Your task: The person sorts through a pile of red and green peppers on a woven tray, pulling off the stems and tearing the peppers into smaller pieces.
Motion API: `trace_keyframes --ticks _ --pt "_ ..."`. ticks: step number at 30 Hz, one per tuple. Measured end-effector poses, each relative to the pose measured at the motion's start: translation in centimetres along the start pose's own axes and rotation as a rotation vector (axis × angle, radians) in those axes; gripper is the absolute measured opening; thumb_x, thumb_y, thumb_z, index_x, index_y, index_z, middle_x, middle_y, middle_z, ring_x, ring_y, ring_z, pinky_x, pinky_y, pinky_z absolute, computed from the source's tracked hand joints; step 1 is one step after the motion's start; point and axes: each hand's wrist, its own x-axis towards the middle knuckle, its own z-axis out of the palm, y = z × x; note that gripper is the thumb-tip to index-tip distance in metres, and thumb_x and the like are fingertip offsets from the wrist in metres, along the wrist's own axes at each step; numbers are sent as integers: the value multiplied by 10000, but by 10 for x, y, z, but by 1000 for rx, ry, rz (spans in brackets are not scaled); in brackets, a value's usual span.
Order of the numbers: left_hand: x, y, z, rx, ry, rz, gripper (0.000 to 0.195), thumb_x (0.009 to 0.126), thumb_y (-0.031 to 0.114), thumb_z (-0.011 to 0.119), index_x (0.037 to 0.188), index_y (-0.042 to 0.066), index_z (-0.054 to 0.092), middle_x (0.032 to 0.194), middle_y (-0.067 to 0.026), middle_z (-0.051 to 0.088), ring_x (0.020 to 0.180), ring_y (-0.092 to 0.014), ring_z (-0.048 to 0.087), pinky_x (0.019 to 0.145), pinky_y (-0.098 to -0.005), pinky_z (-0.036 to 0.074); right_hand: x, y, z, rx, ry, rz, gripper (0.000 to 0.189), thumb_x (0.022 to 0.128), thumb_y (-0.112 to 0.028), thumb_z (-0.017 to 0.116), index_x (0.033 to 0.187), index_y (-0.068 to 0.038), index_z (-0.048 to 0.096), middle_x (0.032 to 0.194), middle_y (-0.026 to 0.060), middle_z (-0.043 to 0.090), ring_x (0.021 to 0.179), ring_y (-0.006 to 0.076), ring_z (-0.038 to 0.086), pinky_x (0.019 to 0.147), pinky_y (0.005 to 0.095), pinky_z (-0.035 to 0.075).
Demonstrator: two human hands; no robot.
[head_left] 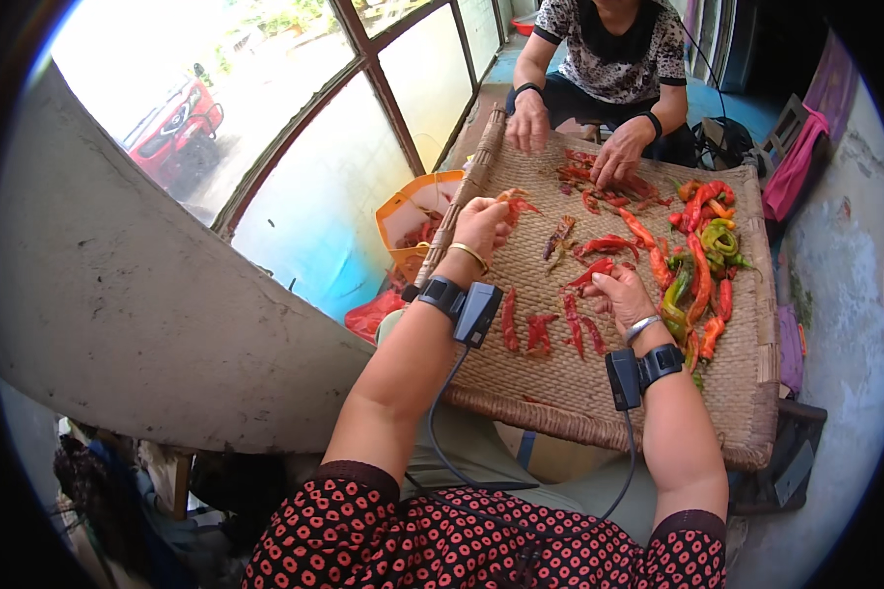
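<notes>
A woven wicker tray [560,383] lies before me with red and green chili peppers spread over it. My left hand [481,228], above the tray's left side, holds dried red chili peppers [517,209] between thumb and fingers. In my right hand [622,294] a red chili pepper [588,274] is pinched, low over the tray's middle. Several dried red chilies [573,324] lie in a loose row nearer to me. A dark shrivelled chili [559,237] rests between my hands. To the right is a heap of plumper red, orange and green peppers [696,272].
Across the tray sits a person [610,51], one hand [619,158] on a pile of dried red chilies [582,173]. Left of the tray stand an orange-rimmed bag [398,213] with chilies and a red plastic bag [372,313]. A window [339,177] and a wall [840,294] flank the tray.
</notes>
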Motion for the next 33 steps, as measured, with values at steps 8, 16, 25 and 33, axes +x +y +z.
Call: trace_keyframes --ticks 8,16,25,33 --pt "-27 -27 31 503 -425 -141 124 752 133 557 704 85 453 564 -8 519 423 -62 474 354 -178 342 -6 -5 12 84 -203 13 107 748 -102 522 818 -26 549 712 26 563 630 100 542 507 233 469" --pt "-19 -1 21 334 -253 -110 123 750 130 551 673 89 464 634 -42 559 447 -56 449 375 -171 344 -5 -2 6 68 -122 8 79 748 -90 521 784 -24 547 666 31 562 543 97 529 469 229 456" --pt "-28 -8 26 603 -565 -165 298 760 136 553 1027 30 473 776 -24 559 526 -62 484 479 -188 407 -7 -5 6 121 -186 36 67 736 -78 529 770 -24 548 665 30 564 540 90 526 488 211 440" --pt "-21 -21 24 642 -502 -259 104 768 141 525 756 40 544 625 -14 542 489 -59 486 435 -177 394 -7 -2 6 103 -269 16 65 724 -67 540 760 -13 549 669 24 559 566 87 520 529 216 440"
